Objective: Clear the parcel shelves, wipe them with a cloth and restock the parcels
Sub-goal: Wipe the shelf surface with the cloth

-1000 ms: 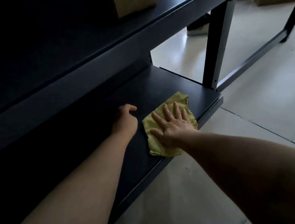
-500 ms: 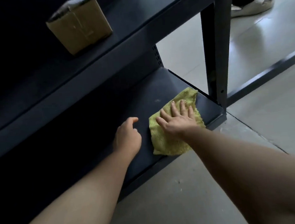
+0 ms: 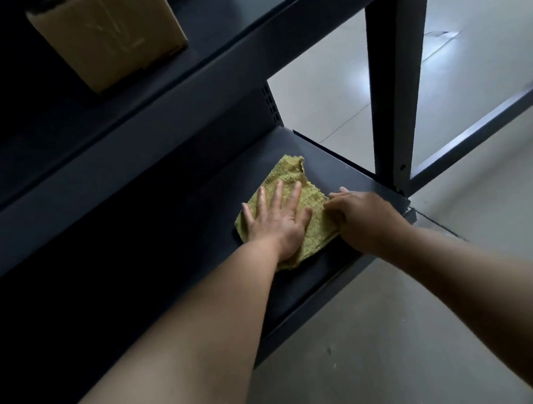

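A yellow-green cloth (image 3: 292,180) lies spread on the bottom shelf (image 3: 335,164) of a dark metal rack, near its right end. My left hand (image 3: 276,223) lies flat on the cloth, fingers spread, palm pressing it down. My right hand (image 3: 365,216) rests on the shelf at the cloth's right edge with its fingers curled and its thumb touching the cloth; whether it grips the cloth is hidden. One brown cardboard parcel (image 3: 108,35) stands on the shelf above (image 3: 217,75), at the upper left.
The rack's right upright post (image 3: 392,80) rises just behind my right hand, with a floor rail (image 3: 476,134) running off to the right. Pale tiled floor (image 3: 397,335) lies in front of and beyond the rack. The left part of the bottom shelf is in deep shadow.
The cloth has passed from under my right hand to under my left. My left hand moved right onto it, and my right hand slid off to its right edge and curled.
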